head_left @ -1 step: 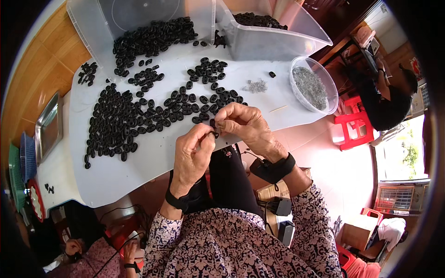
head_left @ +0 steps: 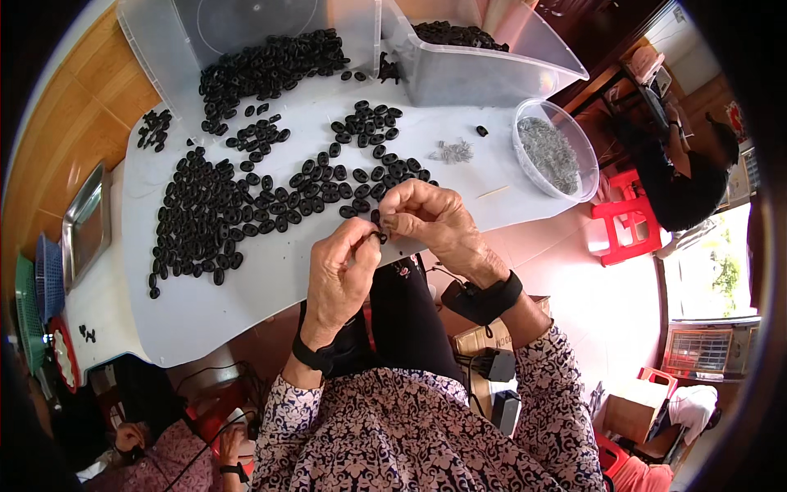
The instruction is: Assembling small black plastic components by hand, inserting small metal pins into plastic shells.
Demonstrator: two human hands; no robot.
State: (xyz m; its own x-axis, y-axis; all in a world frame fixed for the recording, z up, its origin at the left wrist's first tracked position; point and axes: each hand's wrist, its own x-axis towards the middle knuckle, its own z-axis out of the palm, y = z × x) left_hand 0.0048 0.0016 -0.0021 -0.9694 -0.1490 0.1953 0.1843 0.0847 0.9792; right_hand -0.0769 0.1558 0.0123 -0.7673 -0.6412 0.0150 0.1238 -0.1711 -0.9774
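A pale table spread with small black pieces
The white table (head_left: 221, 316) has rounded corners; black oval pieces (head_left: 197, 205) cover its left side thickly and thin out toward the middle, with smaller clusters farther back. At the far left stands a little heap of black bits (head_left: 154, 129). Along the far edge sit two clear bins: the left bin (head_left: 373, 49), its opening toward the near side, with more ovals spilling out onto the top, and the right bin (head_left: 459, 86), holding dark pieces. On the right are a round clear tub (head_left: 589, 174) of small, shiny bits, a loose pile (head_left: 455, 152) of similar bits, a lone black oval (head_left: 481, 131) and a thin pale stick (head_left: 493, 193).
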